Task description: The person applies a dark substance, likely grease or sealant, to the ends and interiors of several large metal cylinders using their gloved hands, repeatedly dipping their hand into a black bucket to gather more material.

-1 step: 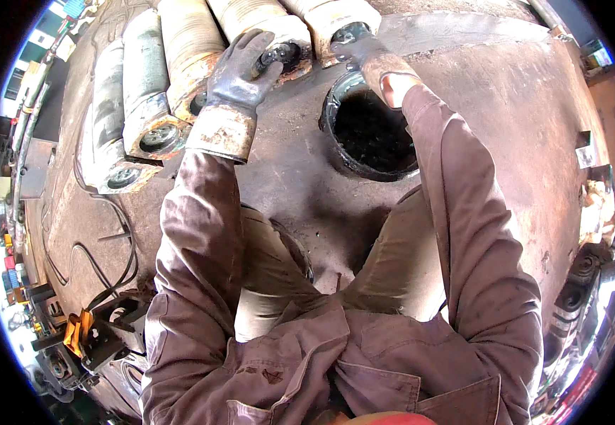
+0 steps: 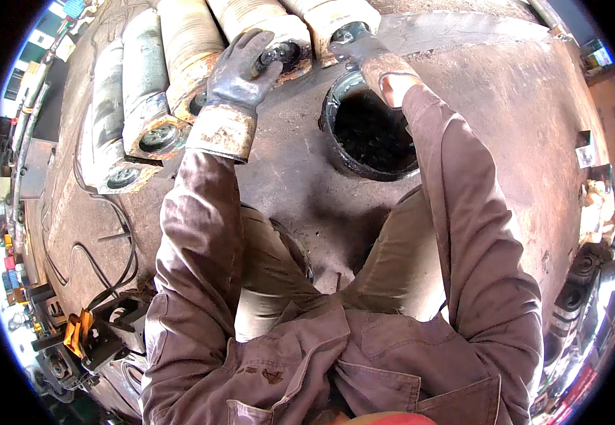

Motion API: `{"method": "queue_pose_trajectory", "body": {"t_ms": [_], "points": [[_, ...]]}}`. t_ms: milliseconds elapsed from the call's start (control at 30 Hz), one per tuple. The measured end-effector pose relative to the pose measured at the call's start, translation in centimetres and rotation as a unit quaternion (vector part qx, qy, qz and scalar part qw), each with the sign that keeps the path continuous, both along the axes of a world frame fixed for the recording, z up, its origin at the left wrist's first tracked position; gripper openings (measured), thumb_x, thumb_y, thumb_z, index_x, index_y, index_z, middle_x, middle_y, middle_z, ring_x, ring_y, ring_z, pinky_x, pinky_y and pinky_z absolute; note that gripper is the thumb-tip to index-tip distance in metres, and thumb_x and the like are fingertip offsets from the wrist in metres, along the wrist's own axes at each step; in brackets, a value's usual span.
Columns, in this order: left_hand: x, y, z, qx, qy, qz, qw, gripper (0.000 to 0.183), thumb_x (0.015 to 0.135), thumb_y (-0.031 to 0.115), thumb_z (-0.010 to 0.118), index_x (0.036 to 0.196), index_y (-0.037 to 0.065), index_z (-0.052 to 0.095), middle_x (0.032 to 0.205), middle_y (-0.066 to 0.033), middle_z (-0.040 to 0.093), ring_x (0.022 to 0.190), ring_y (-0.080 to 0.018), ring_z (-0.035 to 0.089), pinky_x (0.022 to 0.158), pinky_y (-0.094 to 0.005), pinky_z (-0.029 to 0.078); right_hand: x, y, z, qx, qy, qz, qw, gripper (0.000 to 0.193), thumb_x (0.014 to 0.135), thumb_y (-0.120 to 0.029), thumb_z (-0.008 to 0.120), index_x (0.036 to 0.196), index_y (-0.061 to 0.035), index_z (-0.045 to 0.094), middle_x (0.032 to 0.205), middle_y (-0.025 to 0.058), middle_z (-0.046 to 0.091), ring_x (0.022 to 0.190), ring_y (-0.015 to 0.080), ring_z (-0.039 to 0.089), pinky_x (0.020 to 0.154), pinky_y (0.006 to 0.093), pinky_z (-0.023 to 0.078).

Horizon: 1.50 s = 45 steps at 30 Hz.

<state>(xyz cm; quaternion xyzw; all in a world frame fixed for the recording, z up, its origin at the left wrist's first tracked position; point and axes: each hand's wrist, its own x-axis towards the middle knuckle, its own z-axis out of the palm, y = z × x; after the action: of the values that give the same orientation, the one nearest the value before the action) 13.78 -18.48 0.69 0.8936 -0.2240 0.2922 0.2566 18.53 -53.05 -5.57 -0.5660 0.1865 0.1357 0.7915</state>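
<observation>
My left hand (image 2: 240,74), in a dark-coated glove with a stained cuff, lies on the end of a ribbed tan cylinder (image 2: 247,15). Its fingers are stretched out and the thumb stands apart, beside a round opening lined with something black and shiny (image 2: 281,55). My right hand (image 2: 358,51), gloved too, is at the end of the rightmost cylinder (image 2: 321,8). Its fingers are bent together by the dark round opening (image 2: 350,32); what they hold, if anything, is hidden. Under my right wrist stands a black bucket (image 2: 330,117) with dark, lumpy stuff inside.
More cylinders lie at the left, among them a grey-green one (image 2: 144,64) and a dark grey one (image 2: 108,92). A black cable (image 2: 134,241) runs over the brown, stained surface (image 2: 505,127). Metal parts with an orange piece (image 2: 77,331) stand at lower left.
</observation>
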Motion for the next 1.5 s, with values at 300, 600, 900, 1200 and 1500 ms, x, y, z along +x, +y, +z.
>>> {"method": "queue_pose_trajectory", "body": {"t_ms": [300,600,900,1200,1500], "points": [[0.6,-1.3,-0.8,-0.005,-0.007,0.0,1.0,0.059,0.087,0.027,0.082,0.143,0.017,0.067,0.148,-0.013,0.064,0.14,-0.0343,0.058,0.117,-0.0441,0.049,1.0,0.8,0.9,-0.347,-0.13,0.183,0.911,0.052,0.098,-0.031,0.067,0.142,-0.0043,0.062,0.131,0.0191,0.072,0.118,0.0286,0.07,0.103,0.0385,0.053],[0.3,-0.8,0.2,0.012,0.004,0.019,1.0,0.056,0.087,0.02,0.081,0.141,0.015,0.068,0.148,-0.0154,0.063,0.14,-0.0354,0.059,0.118,-0.044,0.048,4.8,5.9,1.3,-0.616,-0.177,0.284,0.713,0.062,0.095,-0.039,0.074,0.145,-0.0048,0.061,0.128,0.0221,0.074,0.116,0.0363,0.072,0.1,0.0446,0.055],[0.3,-0.5,-0.1,0.015,0.008,0.025,1.0,0.059,0.085,0.025,0.082,0.142,0.018,0.068,0.15,-0.0099,0.063,0.14,-0.0329,0.058,0.118,-0.0435,0.048,0.5,2.4,3.4,-0.676,-0.205,0.343,0.619,0.07,0.093,-0.048,0.077,0.146,-0.0047,0.062,0.128,0.0244,0.075,0.116,0.0398,0.073,0.1,0.0471,0.056],[-0.4,0.0,0.6,0.017,0.004,0.03,0.999,0.06,0.084,0.024,0.083,0.142,0.018,0.068,0.149,-0.0097,0.063,0.139,-0.0329,0.058,0.117,-0.0426,0.049,1.5,3.5,1.7,-0.562,-0.157,0.282,0.761,0.075,0.091,-0.058,0.076,0.143,-0.0037,0.066,0.129,0.026,0.073,0.12,0.0379,0.072,0.103,0.0452,0.056],[0.2,0.4,-0.4,0.012,-0.005,0.021,1.0,0.059,0.085,0.024,0.082,0.143,0.018,0.068,0.15,-0.0098,0.062,0.139,-0.0325,0.058,0.118,-0.042,0.049,5.9,9.4,-1.0,-0.62,-0.2,0.297,0.698,0.071,0.09,-0.061,0.074,0.138,-0.0087,0.072,0.137,0.0195,0.072,0.129,0.0359,0.068,0.11,0.0424,0.052]]}}
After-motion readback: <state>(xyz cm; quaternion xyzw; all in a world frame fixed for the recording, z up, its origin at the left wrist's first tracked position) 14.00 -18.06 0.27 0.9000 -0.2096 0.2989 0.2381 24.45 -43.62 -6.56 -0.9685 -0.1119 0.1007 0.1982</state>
